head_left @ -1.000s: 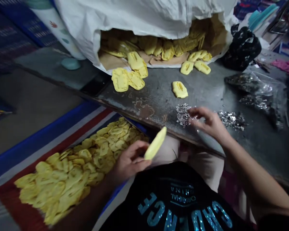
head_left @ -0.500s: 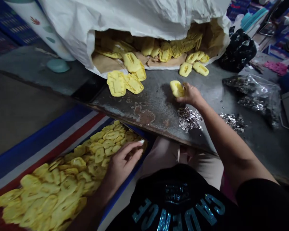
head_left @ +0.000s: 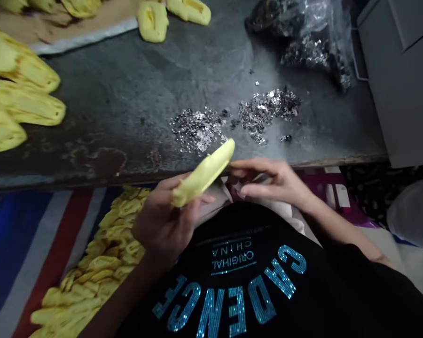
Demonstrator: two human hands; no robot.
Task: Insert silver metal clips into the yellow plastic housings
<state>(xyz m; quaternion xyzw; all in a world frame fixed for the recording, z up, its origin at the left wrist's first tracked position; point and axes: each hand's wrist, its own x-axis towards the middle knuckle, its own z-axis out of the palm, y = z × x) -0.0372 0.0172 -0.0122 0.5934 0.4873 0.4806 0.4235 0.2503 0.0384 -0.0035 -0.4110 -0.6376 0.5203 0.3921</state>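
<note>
My left hand (head_left: 167, 213) is closed round a yellow moulded shell-like piece (head_left: 204, 173), held tilted above my lap at the table's front edge. Its thin side faces me, and its exact kind cannot be made out. Just right of it is my right hand (head_left: 268, 180), thumb and forefinger apart with nothing visible between them; the other fingers are partly hidden. Beyond the hands, two piles of small shiny metal pieces, a left pile (head_left: 199, 129) and a right pile (head_left: 268, 110), lie on the dark tabletop (head_left: 127, 89).
More yellow pieces (head_left: 24, 103) lie at the table's left, and two slotted ones (head_left: 153, 21) at the back. A clear bag (head_left: 313, 47) of metal pieces stands back right, near a grey cabinet (head_left: 405, 84). Below left, a heap of yellow pieces (head_left: 105, 263) lies on striped sheeting (head_left: 63, 234).
The yellow piece has come from the right hand over the table into my left hand, which rose from beside the heap. My right hand has drawn back towards me. The view has turned downward and right.
</note>
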